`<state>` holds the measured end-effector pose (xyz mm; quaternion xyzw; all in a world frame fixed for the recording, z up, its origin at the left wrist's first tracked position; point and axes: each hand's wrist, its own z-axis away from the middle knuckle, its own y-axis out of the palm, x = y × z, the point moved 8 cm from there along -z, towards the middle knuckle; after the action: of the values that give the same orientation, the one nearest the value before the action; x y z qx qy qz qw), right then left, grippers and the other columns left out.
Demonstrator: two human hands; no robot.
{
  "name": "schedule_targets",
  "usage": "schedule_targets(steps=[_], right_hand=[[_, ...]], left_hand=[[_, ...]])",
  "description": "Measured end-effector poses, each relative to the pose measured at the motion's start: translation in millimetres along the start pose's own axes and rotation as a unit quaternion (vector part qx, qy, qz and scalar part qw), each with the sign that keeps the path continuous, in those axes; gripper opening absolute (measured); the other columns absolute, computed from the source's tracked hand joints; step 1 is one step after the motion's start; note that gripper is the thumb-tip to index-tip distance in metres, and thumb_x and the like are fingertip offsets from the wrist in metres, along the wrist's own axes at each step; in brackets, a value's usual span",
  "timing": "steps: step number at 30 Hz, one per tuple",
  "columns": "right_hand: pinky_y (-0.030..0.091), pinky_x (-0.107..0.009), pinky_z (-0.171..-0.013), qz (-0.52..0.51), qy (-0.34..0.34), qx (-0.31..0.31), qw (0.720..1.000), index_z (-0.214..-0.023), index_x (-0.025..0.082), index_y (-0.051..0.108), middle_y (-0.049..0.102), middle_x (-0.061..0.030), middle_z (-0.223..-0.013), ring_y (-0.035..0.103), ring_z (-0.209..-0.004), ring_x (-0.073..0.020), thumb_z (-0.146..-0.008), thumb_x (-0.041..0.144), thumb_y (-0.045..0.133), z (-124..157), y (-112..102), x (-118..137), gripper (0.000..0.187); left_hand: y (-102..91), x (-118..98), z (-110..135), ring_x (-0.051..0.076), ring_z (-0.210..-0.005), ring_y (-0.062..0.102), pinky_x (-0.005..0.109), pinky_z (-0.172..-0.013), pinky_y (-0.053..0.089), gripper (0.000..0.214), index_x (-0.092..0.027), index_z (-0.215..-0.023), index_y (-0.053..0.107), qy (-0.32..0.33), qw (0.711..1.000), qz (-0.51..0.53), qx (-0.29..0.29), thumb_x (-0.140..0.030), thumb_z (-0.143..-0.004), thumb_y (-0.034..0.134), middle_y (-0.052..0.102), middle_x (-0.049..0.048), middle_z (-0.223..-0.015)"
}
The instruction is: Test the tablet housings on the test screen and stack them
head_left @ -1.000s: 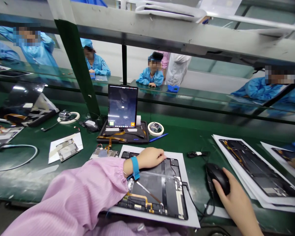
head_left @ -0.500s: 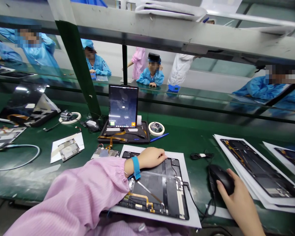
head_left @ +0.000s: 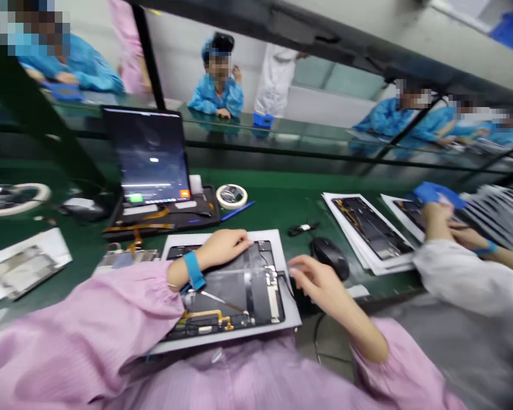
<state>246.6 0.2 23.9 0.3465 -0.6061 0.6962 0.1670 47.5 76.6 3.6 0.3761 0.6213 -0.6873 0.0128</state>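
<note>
An opened tablet [head_left: 239, 296] with its insides showing lies on a white sheet in front of me on the green bench. My left hand [head_left: 224, 246] rests on its upper edge with the fingers curled down; a blue strap circles the wrist. My right hand [head_left: 318, 279] hovers just right of the tablet, fingers apart and holding nothing. A black mouse [head_left: 331, 256] sits just beyond that hand, apart from it.
An upright lit tablet [head_left: 147, 156] stands on a black tray behind. A tape roll [head_left: 231, 195] and blue pen lie beside it. Stacked opened tablets [head_left: 367, 228] lie at the right, where a co-worker's hands [head_left: 438, 219] work. Other people sit across the line.
My right hand has come off the mouse and moved left toward the tablet. The view has swung to the right, bringing a co-worker's arms into sight.
</note>
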Motion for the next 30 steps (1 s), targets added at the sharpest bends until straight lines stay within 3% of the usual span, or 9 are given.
schedule_targets(steps=[5,8,10,12,16,18,21,24,30], right_hand=[[0.021,-0.017,-0.033,-0.156,0.12,0.209,0.958,-0.077,0.017,0.054,0.042,0.0094,-0.038,0.031,-0.031,-0.0049,-0.09,0.042,0.049,-19,49,-11,0.029],[0.017,-0.016,-0.031,-0.22,0.134,0.277,0.926,-0.074,0.016,0.056,0.038,0.0107,-0.034,0.023,-0.028,-0.0035,-0.088,0.046,0.049,-16,50,-17,0.034],[0.015,-0.016,-0.03,-0.259,0.145,0.222,0.929,-0.074,0.016,0.056,0.037,0.011,-0.033,0.022,-0.027,-0.0032,-0.087,0.05,0.051,-16,32,-22,0.037],[0.017,-0.016,-0.028,-0.316,0.139,0.102,0.933,-0.077,0.017,0.054,0.044,0.009,-0.037,0.031,-0.027,-0.0046,-0.084,0.055,0.053,-15,2,-24,0.038],[0.029,-0.016,-0.03,-0.445,0.061,-0.072,0.89,-0.084,0.022,0.051,0.061,0.0011,-0.058,0.06,-0.048,-0.0135,-0.075,0.071,0.054,1,-40,-12,0.049],[0.032,-0.017,-0.031,-0.451,0.032,-0.047,0.891,-0.082,0.023,0.052,0.061,0.0009,-0.06,0.06,-0.05,-0.0138,-0.075,0.069,0.056,6,-34,-2,0.048],[0.044,-0.02,-0.045,-0.334,0.008,0.025,0.942,-0.084,0.02,0.058,0.063,-0.0005,-0.07,0.06,-0.056,-0.011,-0.08,0.049,0.065,4,-7,8,0.03],[0.049,-0.025,-0.065,-0.177,0.0,-0.017,0.984,-0.089,0.02,0.063,0.065,-0.002,-0.08,0.061,-0.071,-0.0124,-0.085,0.036,0.061,-4,11,4,0.017],[0.047,-0.024,-0.06,-0.248,0.059,-0.029,0.966,-0.09,0.02,0.06,0.062,0.001,-0.073,0.06,-0.065,-0.0115,-0.084,0.034,0.061,-10,38,-16,0.016]], left_hand=[[4.3,2,-1,0.018,-0.072,0.06,0.026,-0.061,0.036,0.038,-0.022,-0.083,0.06,-0.011,0.999,0.009,0.038,-0.049,-0.092,0.036,0.068,0.0022,-0.082],[3.8,1,1,0.019,-0.072,0.06,0.027,-0.061,0.035,0.038,-0.022,-0.083,0.06,-0.017,0.999,0.009,0.041,-0.05,-0.092,0.035,0.068,0.002,-0.083],[4.0,0,1,0.019,-0.072,0.06,0.027,-0.061,0.035,0.038,-0.022,-0.084,0.06,-0.02,0.999,0.011,0.045,-0.049,-0.092,0.035,0.068,0.002,-0.083],[4.4,1,1,0.019,-0.072,0.06,0.027,-0.061,0.035,0.038,-0.022,-0.083,0.06,-0.024,0.998,0.011,0.048,-0.049,-0.092,0.035,0.068,0.0019,-0.082],[3.4,2,1,0.019,-0.073,0.06,0.027,-0.061,0.035,0.038,-0.022,-0.082,0.06,-0.023,0.999,0.009,0.04,-0.05,-0.092,0.036,0.068,0.0019,-0.081],[3.2,2,1,0.019,-0.073,0.06,0.027,-0.061,0.035,0.038,-0.022,-0.082,0.06,-0.019,0.999,0.01,0.038,-0.05,-0.092,0.036,0.068,0.002,-0.081],[3.4,2,2,0.019,-0.073,0.06,0.027,-0.061,0.035,0.039,-0.022,-0.083,0.06,-0.015,0.999,0.008,0.039,-0.05,-0.092,0.035,0.068,0.0022,-0.082],[3.0,2,1,0.019,-0.072,0.059,0.027,-0.061,0.034,0.039,-0.022,-0.083,0.059,-0.013,0.999,0.003,0.039,-0.05,-0.092,0.035,0.068,0.0023,-0.081],[3.8,2,1,0.019,-0.073,0.059,0.027,-0.061,0.034,0.038,-0.022,-0.084,0.06,-0.016,0.999,0.005,0.04,-0.05,-0.092,0.035,0.068,0.0023,-0.081]])
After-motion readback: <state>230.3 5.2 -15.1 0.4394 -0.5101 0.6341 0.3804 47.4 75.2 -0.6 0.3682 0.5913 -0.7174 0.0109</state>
